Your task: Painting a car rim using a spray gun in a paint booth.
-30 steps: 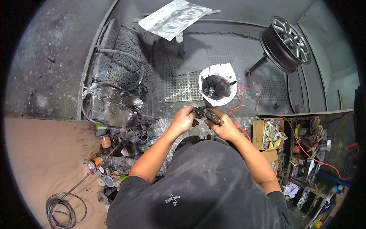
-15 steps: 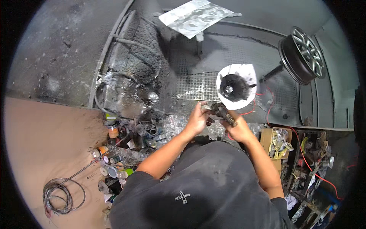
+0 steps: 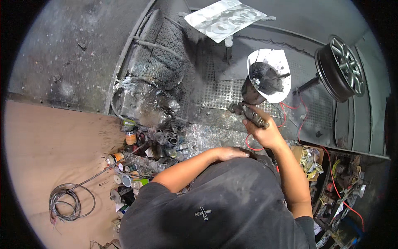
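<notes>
- My right hand (image 3: 265, 132) is clenched round the grip of a dark, paint-crusted spray gun (image 3: 248, 113), held out in front of me over the grey perforated metal grating (image 3: 219, 93)
- The gun carries a black cup lined with a white paper cone (image 3: 269, 76); the cone stands open at the top and leans a little, so I judge paint could slop over its rim if my wrist tips further
- My left hand (image 3: 230, 153) lies flat and released against my dark shirt, holding nothing, so only one hand steadies the gun; a slip there could drop it onto the grating
- A thin red hose (image 3: 286, 116) loops just beside my right wrist and runs off to the right; it could snag my arm and jerk the aim
- The silver-spoked wheel rim on a black stand (image 3: 342, 68) sits near the gun's right, and stray mist could land on it
- The huddle of small paint cans and jars (image 3: 137, 162) sits by my left elbow on the brown floor; a careless swing back could knock some over
- Count: one spray gun, one paper cone, one wheel rim, one sheet of silver-grey masking paper (image 3: 224, 18) at the top, one coil of dark cable (image 3: 68, 201) at lower left; the cans are too crowded to count, roughly a dozen or more
</notes>
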Motion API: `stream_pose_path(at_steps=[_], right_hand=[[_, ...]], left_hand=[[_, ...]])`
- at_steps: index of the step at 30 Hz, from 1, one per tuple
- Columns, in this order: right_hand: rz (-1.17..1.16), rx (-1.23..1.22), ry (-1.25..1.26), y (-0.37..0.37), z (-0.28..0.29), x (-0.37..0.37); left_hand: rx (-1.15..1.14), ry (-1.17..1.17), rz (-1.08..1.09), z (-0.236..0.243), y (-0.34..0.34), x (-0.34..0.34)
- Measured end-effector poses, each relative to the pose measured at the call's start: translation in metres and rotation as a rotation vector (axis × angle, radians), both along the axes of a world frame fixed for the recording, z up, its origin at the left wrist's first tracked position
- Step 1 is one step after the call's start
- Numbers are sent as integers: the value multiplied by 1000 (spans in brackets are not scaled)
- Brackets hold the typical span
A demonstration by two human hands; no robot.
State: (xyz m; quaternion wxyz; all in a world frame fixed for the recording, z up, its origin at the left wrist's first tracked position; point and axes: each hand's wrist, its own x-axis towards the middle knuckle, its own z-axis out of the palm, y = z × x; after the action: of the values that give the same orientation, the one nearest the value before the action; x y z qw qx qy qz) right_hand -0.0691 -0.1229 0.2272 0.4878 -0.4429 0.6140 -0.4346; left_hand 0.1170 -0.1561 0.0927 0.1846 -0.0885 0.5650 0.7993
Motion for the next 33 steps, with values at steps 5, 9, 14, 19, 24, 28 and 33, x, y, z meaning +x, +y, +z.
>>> stream_pose_path(at_steps=[5,9,14,19,24,28,33], right_hand=[[184,85,-85,6,-7,-41],[110,-127,-15,17,-34,-92],[56,-216,35,56,-37,-183],[-91,-107,62,113,-42,-264],[-335,31,128,164,-46,-331],[-587,-72,269,190,-21,-381],[-854,-140,99,201,18,-432]], left_hand=[[-22,-30,83,18,2,-41],[-50,12,93,9,4,-96],[-151,-155,-12,9,-1,-161],[-134,3,-2,52,-3,-252],[-765,8,149,44,-17,-354],[-1020,201,128,94,-20,-466],[-1145,737,132,106,-28,-580]])
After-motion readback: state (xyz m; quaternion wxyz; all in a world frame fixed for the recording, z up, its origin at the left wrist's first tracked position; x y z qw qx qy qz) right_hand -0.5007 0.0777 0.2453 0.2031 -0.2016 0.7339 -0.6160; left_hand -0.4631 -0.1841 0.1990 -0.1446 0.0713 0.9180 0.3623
